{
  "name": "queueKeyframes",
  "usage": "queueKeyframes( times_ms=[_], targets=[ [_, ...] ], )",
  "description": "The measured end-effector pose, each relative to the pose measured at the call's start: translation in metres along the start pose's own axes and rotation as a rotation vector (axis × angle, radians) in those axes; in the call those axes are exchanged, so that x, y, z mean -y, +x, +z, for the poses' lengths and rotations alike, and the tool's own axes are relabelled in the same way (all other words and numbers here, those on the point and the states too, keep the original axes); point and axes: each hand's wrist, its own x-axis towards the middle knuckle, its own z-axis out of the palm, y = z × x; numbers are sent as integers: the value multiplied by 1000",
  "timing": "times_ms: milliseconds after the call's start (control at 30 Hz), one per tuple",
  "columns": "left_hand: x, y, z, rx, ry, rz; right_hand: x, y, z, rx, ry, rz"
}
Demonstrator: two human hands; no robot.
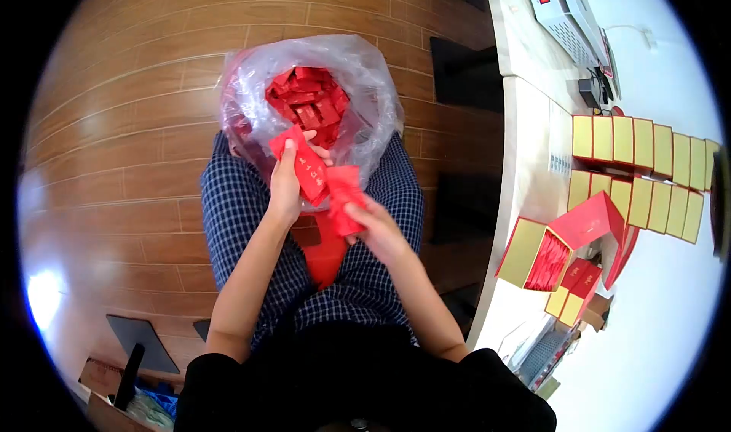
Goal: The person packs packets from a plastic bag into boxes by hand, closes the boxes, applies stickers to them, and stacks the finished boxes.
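Small red packets with gold characters (307, 171) are pinched in my left hand (285, 184), its thumb lying on top of them. My right hand (376, 228) grips another bunch of red packets (344, 192), close beside the first. How many packets each hand holds, I cannot tell. Just beyond my hands stands a large clear plastic bag (362, 70), its mouth open. Many loose red packets (308, 100) fill its middle. Between my legs is a red surface (327, 253), partly covered by my right hand and the packets.
To the right runs a long white table (525, 169). On it are an open red-and-gold box (525, 253) full of red packets, rows of gold-sided boxes (643, 146) and a white machine (560, 20). Dark stool bases (145, 344) stand on the wooden floor (129, 226).
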Motion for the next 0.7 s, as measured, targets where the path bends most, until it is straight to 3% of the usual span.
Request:
queueKeyframes(
  times_ms=[33,67,133,200,267,333,367,467,533,600,700],
  targets=[
    [-7,-12,-5,51,2,-57,6,-11,-4,12,16,-38],
    [-12,-25,-6,105,5,-116,8,-21,-1,-142,85,-107],
    [-24,-50,5,38,100,-223,13,-38,-23,-104,63,-156],
    [-29,-67,12,293,350,-586,18,-53,-26,-94,-109,-248],
    [-27,-86,27,480,409,-656,19,-64,-18,-86,-201,-316],
    [-24,-104,46,413,508,-710,14,-71,-13,62,-479,-372],
    [-24,-110,51,422,531,-712,15,-79,-12,70,-516,-269],
    [-25,-125,62,471,561,-722,5,-95,-14,-24,-284,-177],
    [-27,-137,70,537,395,-513,-1,-102,-18,-31,-163,-183],
    [-23,-134,57,680,365,-567,-11,-101,-22,-175,338,-340],
    [-10,-144,63,758,595,181,-22,-111,-20,-165,490,-369]
  ],
)
